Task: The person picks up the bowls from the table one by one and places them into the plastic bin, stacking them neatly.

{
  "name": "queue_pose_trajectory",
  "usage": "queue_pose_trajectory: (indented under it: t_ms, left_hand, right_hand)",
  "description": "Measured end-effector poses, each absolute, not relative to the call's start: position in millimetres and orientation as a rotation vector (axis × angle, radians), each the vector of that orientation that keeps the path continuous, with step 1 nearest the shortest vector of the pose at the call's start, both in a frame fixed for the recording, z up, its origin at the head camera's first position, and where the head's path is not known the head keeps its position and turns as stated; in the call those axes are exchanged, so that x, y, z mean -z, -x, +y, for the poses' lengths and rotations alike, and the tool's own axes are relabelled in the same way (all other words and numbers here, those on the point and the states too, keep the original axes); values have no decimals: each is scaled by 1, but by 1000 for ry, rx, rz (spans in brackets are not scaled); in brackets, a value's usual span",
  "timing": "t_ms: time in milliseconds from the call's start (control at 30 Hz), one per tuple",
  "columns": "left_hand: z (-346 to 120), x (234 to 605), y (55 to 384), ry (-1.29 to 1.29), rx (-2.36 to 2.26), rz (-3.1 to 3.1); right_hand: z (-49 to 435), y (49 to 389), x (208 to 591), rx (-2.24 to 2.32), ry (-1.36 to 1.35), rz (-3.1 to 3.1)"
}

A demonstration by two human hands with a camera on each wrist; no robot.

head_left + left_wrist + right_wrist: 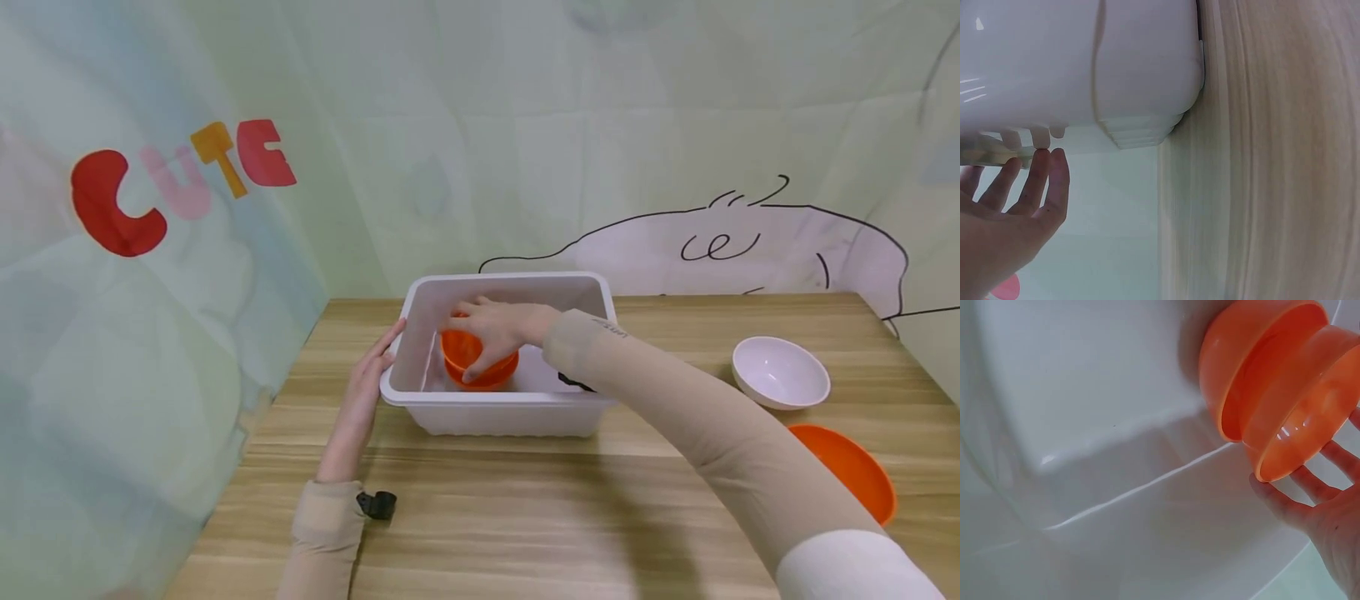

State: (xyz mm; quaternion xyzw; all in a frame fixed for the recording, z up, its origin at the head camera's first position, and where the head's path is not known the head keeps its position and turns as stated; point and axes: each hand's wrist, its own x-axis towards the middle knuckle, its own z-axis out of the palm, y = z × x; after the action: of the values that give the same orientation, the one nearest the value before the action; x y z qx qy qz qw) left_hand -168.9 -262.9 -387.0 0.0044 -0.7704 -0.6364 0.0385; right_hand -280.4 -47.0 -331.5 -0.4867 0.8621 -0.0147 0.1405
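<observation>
Inside a white plastic tub [498, 415], my right hand [495, 327] grips an orange bowl [458, 348] by its rim, fingers and thumb spread across the opening. Under it sits a second orange bowl [1222, 369]; the held bowl [1304, 434] is tilted and partly inside that one in the right wrist view. My left hand [366, 377] rests at the tub's left rim with fingers extended. In the left wrist view the fingertips [1041, 156] of that hand lie against the tub's side wall [1141, 62].
A white bowl [780, 375] stands upright on the wooden table [480, 517] at the right. Nearer to me lies an orange plate [855, 471], partly hidden by my right sleeve. A printed cloth [420, 125] hangs behind and left of the table.
</observation>
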Motion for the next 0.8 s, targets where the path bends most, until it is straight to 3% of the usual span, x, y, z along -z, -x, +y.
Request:
queue_pose_trajectory:
  t_ms: [800]
  left_hand:
    - [-262, 388, 169, -28, 1976, -2332]
  right_hand:
    - [-53, 278, 348, -18, 1427, 2491]
